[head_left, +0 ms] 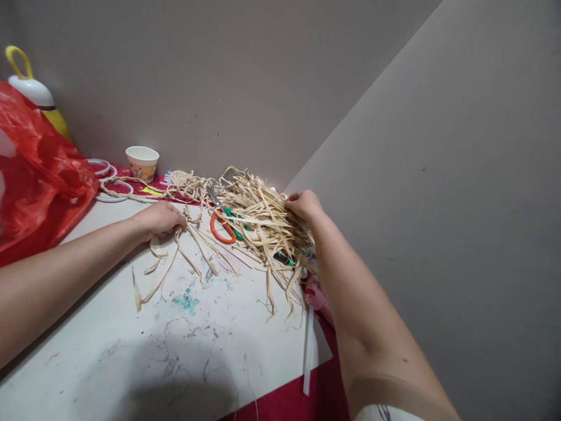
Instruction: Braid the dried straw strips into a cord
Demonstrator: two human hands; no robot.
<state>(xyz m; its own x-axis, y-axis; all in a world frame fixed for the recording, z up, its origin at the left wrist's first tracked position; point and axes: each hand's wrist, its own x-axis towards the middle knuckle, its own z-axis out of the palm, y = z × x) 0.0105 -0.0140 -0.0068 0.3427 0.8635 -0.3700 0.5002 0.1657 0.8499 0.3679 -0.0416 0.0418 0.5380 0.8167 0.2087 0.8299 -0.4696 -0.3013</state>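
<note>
My left hand (161, 219) is closed around the end of a braid of pale, dried straw-like strips, with several loose strips (193, 248) fanning out below it over the white board. A braided cord (191, 184) lies coiled just beyond that hand. At the right, my right hand (304, 204) has its fingers pinched at the edge of a large heap of dried strips (263, 216); exactly which strips it grips is partly hidden. Between the hands, scissors with orange and green handles (223, 227) rest against the heap, partly covered by it.
A stained white board (131, 351) lies over a red cloth (280, 394). At the left stand a red plastic bag (44, 175), a yellow-and-white bottle (35, 90), white rings (114, 190) and a paper cup (142, 164). A clear glue stick (309, 351) lies near the right edge. Grey walls (263, 76) enclose the back and right.
</note>
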